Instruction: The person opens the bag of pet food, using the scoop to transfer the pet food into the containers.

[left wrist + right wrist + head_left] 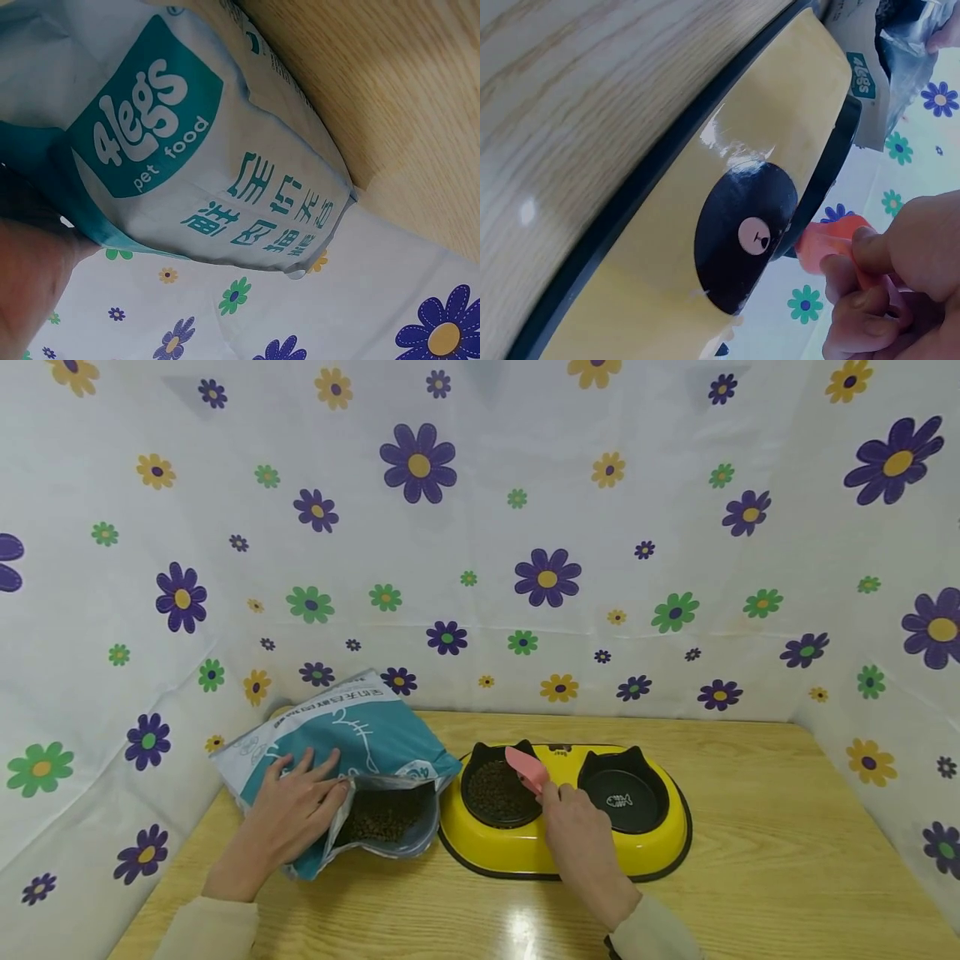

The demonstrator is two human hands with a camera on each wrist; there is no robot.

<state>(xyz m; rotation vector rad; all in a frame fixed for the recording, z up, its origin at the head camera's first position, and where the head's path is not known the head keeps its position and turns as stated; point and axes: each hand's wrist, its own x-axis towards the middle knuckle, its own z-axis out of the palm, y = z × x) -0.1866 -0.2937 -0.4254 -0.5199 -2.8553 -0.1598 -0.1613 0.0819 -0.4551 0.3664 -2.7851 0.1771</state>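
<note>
My left hand (296, 810) lies over the top of a teal and white pet food bag (390, 718), fingers spread, and holds it beside its gaping mouth. Brown kibble (382, 818) shows inside the bag. My right hand (581, 839) grips a pink scoop (528, 768) by its handle, with the scoop's head tilted over the left black bowl (502, 818). That bowl has kibble (495, 789) across its bottom. In the right wrist view, thumb and curled fingers close round the scoop (829, 244). The inside of the scoop is mostly hidden.
Both bowls sit in a yellow double feeder (495, 852) with a dark base rim. The right black bowl (626, 797) shows a fish-bone print and no kibble. Beneath is a wood-grain table (772, 843). A white flowered cloth (480, 527) stands behind and at both sides.
</note>
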